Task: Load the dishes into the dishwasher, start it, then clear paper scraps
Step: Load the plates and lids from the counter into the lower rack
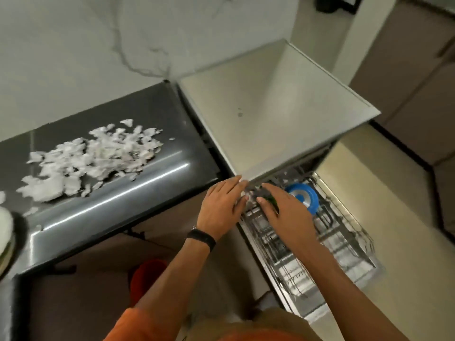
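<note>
The dishwasher [270, 107] stands at about 1 o'clock in the view, and its wire rack [344, 244] is pulled out toward 4 o'clock. A blue dish [303, 196] sits in the rack's far end, at 2 o'clock from the right hand [286, 214]. That hand lies over a dark green item [272, 201], with thumb and forefinger either side of it. Whether they pinch it or only steady it cannot be told. The left hand [222, 205], with a dark wristband [200, 238] on its wrist, has straight, spread fingers at the rack's near corner and appears to clasp nothing.

The likely risks are that the green item is set crooked between the tines and tips against the blue dish, or that fingers snag in the wires while both hands crowd one corner.

The paper scraps [93, 156] lie heaped on the dark counter [147, 193] at 9 o'clock, not yet cleared.

Motion blur hides what the green item is. Something pale at the left fingertips is unreadable. A white plate [5, 230] is cut off at the left edge, and a red object [147, 274] on the floor is half hidden behind the left forearm.
</note>
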